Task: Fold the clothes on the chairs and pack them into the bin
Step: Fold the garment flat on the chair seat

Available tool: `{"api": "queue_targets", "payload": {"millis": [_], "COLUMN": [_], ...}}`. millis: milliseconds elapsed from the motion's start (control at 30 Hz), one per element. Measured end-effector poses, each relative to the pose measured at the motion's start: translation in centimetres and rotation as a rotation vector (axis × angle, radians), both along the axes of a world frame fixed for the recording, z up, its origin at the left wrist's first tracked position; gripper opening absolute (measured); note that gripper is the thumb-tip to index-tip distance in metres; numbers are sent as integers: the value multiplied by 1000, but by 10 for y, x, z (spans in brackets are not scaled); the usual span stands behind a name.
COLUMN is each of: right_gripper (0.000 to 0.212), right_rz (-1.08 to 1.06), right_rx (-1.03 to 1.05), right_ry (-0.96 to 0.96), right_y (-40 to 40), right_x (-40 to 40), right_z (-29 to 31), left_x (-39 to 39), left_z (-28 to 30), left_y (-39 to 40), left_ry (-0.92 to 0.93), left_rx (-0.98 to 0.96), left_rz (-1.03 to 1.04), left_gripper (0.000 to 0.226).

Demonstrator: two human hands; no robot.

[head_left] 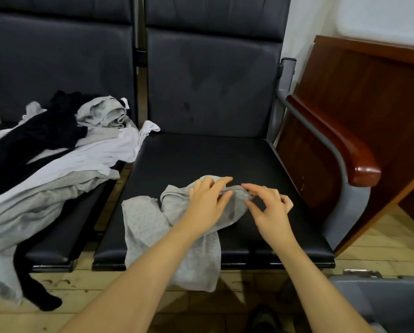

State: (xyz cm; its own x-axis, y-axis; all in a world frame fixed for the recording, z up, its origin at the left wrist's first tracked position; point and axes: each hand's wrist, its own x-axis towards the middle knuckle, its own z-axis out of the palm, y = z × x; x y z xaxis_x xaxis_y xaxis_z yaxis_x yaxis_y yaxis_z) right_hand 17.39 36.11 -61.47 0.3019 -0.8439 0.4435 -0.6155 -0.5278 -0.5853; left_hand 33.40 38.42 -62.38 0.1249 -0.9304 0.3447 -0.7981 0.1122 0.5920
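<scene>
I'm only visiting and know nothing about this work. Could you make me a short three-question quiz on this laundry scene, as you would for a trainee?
1. True or false: the grey garment hangs partly over the front edge of the right chair's seat.
2. Where does the pile of unfolded clothes lie? A) on the chair to the left, B) on the wooden armrest, C) in a basket.
3. Fill in: the left hand rests on the ______ garment, while the right hand pinches its edge.

Key: 1 true; 2 A; 3 grey.
</scene>
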Motion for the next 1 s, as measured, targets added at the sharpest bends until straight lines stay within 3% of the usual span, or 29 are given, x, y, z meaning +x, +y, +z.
{"api": "queue_targets", "payload": {"millis": [100, 233, 367, 467, 567, 800, 1000], "right_gripper": [47, 52, 32, 22, 7, 39, 31], "right_rz": [52, 93, 52, 42, 129, 245, 364], "right_rx": [-34, 73, 268, 271, 292, 269, 312], "right_ry": [11, 57, 67, 73, -45, -144, -288], "right_y": [4, 8, 8, 4, 2, 16, 27], "right_x": [-7, -17, -16, -9, -6, 5, 11], "right_z": [-5, -9, -12, -6, 1, 21, 39], "left_x": [1, -3, -3, 1, 6, 23, 47], "left_z": [-4, -11, -8, -2, 3, 9, 30], "left_y": [-4, -5, 1, 5, 9, 18, 38], "left_ry": [51, 13, 106, 128, 99, 98, 73], "left_rx": [62, 136, 18, -81, -135, -99, 112], "left_rz": [-27, -74, -122, -154, -174, -139, -107], "left_gripper": [30, 18, 7, 7, 7, 11, 35]}}
